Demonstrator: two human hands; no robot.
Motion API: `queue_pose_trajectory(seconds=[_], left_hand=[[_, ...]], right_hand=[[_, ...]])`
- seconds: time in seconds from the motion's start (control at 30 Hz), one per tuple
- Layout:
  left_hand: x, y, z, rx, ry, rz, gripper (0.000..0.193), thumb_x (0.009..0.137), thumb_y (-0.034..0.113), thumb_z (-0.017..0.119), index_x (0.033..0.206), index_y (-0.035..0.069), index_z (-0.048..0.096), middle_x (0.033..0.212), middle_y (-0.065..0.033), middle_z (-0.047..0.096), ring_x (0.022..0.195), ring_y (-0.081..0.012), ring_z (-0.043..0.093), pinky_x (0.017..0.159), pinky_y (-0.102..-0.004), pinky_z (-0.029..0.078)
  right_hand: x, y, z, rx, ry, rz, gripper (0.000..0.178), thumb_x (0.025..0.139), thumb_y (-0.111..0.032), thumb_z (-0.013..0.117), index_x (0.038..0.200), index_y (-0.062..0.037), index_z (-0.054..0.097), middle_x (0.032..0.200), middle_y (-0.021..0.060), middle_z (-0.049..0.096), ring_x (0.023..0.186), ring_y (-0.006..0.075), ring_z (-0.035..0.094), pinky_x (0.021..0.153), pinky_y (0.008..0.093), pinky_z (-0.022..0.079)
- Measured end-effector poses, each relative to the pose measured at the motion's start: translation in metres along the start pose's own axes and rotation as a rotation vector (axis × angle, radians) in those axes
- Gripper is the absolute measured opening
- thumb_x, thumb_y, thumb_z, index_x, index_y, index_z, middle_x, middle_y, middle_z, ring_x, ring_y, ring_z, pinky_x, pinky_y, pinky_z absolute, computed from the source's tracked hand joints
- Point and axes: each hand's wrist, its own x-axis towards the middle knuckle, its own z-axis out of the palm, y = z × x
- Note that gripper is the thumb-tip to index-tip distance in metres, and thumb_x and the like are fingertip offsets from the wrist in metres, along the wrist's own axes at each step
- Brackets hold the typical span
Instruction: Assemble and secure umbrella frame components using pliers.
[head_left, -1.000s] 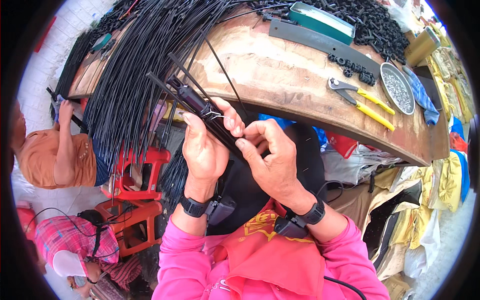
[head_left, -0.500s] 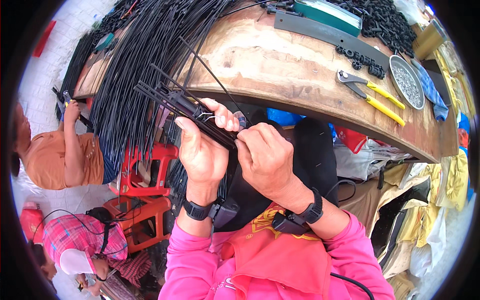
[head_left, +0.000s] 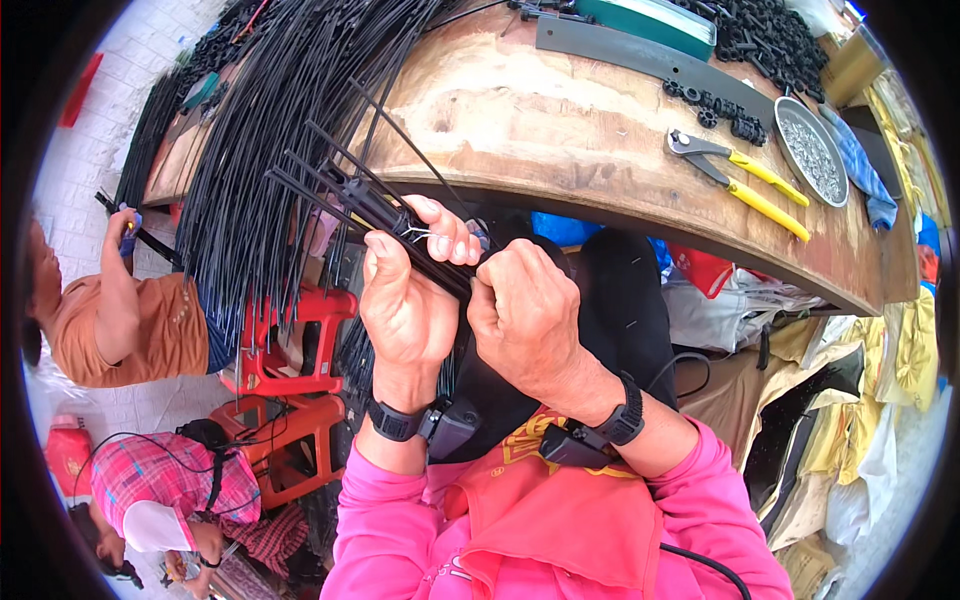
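Observation:
My left hand is closed around a bundle of black umbrella ribs gathered about a dark tubular hub. The ribs tilt up and left, their far ends spread apart. A thin silvery wire sticks out beside my left fingers. My right hand is closed in a pinch at the near, lower end of the bundle, close to my left fingertips. What its fingertips press on is mostly hidden behind the knuckles. Both hands are over my lap, just in front of the wooden table.
Long black rods overhang the table's left side. At right lie yellow-handled cutters, a dish of small metal bits, black plastic parts and a flat metal bar. Red stools and two people are at left.
Both hands keep their hold on the ribs; my right hand has shifted very slightly left and its fingers curl more. The person at upper left has moved an arm.

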Motion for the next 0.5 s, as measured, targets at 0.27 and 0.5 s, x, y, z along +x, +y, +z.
queue_pose_trajectory(seconds=[0.27, 0.5], left_hand=[[0.003, -0.003, -0.005, -0.057, -0.021, 0.001, 0.044, 0.089, 0.047, 0.049, 0.094, 0.004, 0.049, 0.071, -0.0009, 0.041, 0.065, -0.0135, 0.039, 0.064, -0.0294, 0.035], [-0.005, -0.005, 0.008, -0.052, 0.031, 0.027, 0.059, 0.093, 0.056, 0.032, 0.101, 0.000, 0.050, 0.069, -0.0013, 0.041, 0.063, -0.0131, 0.038, 0.061, -0.0283, 0.034]], right_hand=[[-0.008, 0.001, -0.002, 0.055, -0.045, -0.027, 0.021, 0.064, 0.008, 0.062, 0.079, 0.0002, 0.050, 0.071, 0.0128, 0.050, 0.064, 0.0295, 0.053, 0.053, 0.0359, 0.044], [-0.003, -0.010, -0.020, 0.116, -0.115, 0.101, 0.020, 0.068, -0.003, 0.066, 0.084, -0.0018, 0.056, 0.080, 0.0122, 0.055, 0.072, 0.0301, 0.056, 0.061, 0.0374, 0.046]])
